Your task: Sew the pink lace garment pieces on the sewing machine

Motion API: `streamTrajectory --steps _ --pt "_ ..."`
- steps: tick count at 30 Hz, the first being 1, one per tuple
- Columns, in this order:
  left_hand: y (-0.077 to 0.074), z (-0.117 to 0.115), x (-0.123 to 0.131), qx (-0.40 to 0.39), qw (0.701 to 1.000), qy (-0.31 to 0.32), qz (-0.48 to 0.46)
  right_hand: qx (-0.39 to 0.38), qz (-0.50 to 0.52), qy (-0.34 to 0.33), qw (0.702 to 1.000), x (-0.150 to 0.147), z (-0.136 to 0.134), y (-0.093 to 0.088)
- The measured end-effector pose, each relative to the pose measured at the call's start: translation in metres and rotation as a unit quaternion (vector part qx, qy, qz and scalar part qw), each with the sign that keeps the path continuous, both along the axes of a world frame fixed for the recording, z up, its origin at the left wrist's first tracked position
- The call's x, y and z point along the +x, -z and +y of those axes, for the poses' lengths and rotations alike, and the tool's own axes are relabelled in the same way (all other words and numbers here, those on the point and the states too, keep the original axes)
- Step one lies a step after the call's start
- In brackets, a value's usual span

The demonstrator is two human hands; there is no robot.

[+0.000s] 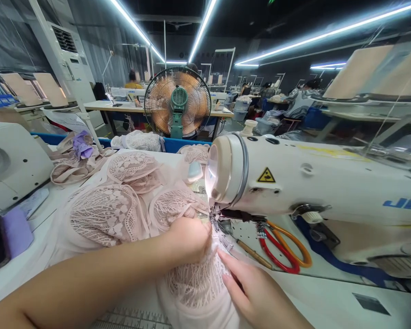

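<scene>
A pale pink lace garment point(123, 205) lies spread over the white table and runs under the needle of a white sewing machine point(294, 183). My left hand point(188, 237) is curled closed on the lace just left of the presser foot point(215, 222). My right hand point(253, 292) lies on the lace in front of the needle, fingers stretched out and pressing the fabric flat.
Red and orange scissors point(284, 249) and a wooden-handled tool point(255, 254) lie under the machine arm. More lace pieces point(137, 140) are piled behind. A standing fan point(178, 103) faces me. A second machine point(10, 164) and a purple pad point(15, 230) sit at left. Other people work far behind.
</scene>
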State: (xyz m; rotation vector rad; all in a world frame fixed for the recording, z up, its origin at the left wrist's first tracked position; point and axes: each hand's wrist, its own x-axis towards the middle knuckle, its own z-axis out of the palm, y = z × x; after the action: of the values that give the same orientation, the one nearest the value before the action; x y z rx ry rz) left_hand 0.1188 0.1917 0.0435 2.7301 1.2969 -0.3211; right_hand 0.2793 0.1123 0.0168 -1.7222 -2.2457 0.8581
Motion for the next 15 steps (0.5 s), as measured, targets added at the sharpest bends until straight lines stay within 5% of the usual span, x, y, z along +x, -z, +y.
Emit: streamTrajectory --steps 6,15 --pt "0.0110 -0.0007 -0.0046 0.036 0.998 -0.011 -0.043 -0.013 -0.017 -0.004 1.000 -0.0014 0.0060 0.0001" --pt "0.0030 0.0032 -0.0006 0.003 0.999 -0.026 -0.026 0.009 -0.025 0.001 1.000 -0.0022 0.0090 -0.0009"
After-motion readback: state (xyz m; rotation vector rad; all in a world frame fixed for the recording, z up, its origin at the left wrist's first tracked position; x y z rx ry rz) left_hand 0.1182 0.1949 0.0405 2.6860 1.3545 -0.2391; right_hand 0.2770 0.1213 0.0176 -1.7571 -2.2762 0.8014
